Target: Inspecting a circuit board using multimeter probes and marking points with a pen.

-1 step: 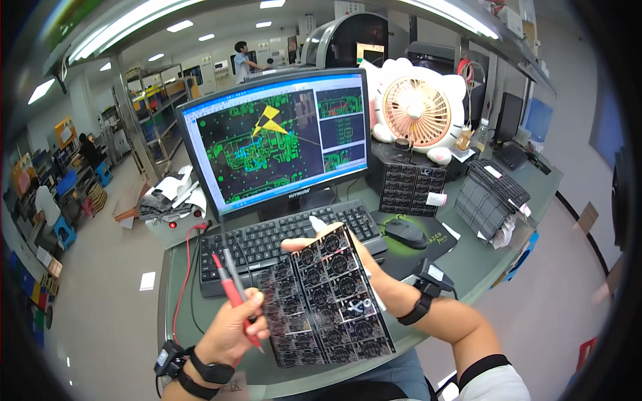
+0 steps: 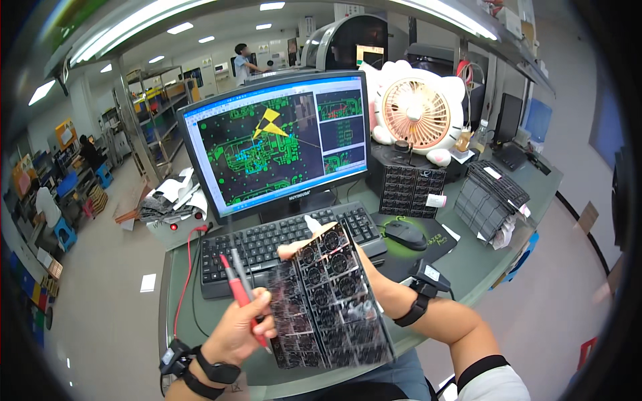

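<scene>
My right hand (image 2: 313,238) grips the panel (image 2: 334,281) above the desk's near side, its thumb over the edge and its other fingers mostly hidden behind, while my left hand (image 2: 239,329) pinches a red probe (image 2: 239,291) and a grey rod (image 2: 241,267). The panel is up, but its blur hides whether any checking is done; the stack (image 2: 491,204) sits untouched.

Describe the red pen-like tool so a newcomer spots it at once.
Find the big lit monitor, then the black keyboard in front of it. Nearer the person, towards the keyboard's left end, the left hand holds two slim tools. Yours is the red tool; the grey tool is its neighbour.
</scene>
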`<action>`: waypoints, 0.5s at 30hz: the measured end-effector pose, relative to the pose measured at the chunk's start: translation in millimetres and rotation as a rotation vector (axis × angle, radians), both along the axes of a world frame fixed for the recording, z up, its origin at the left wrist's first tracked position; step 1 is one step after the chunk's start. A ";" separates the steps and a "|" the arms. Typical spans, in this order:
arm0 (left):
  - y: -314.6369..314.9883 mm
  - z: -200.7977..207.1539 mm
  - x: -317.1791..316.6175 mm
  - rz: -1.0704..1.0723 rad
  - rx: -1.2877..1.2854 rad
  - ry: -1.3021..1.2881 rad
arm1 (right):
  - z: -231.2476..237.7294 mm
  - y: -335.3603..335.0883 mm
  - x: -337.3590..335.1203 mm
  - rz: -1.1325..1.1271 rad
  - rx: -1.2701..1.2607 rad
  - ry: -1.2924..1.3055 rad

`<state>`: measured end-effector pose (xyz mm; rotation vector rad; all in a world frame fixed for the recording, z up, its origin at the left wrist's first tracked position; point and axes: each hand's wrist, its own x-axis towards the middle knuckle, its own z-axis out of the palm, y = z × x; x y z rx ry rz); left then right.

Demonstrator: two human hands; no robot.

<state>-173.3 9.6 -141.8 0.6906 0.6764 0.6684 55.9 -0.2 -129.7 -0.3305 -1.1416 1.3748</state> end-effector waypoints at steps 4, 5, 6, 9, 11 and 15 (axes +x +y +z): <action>-23.5 34.4 32.7 -0.093 0.071 0.062 | 19.9 3.5 -9.0 -0.071 0.131 0.044; -11.9 16.5 30.3 -0.055 0.071 0.098 | 34.4 -0.9 -3.7 -0.161 0.082 -0.049; -2.5 0.2 23.8 -0.016 0.072 0.137 | 42.7 -0.3 3.0 -0.236 0.123 -0.218; 28.9 -7.8 -5.7 0.032 0.466 -0.023 | 42.4 8.5 31.4 -0.174 0.204 -0.792; 42.3 -6.8 -13.6 -0.063 0.597 -0.201 | 31.9 15.6 38.1 -0.193 0.264 -1.006; 45.8 -16.4 1.3 -0.217 0.732 -0.164 | -0.7 36.3 43.6 -0.154 0.299 -1.175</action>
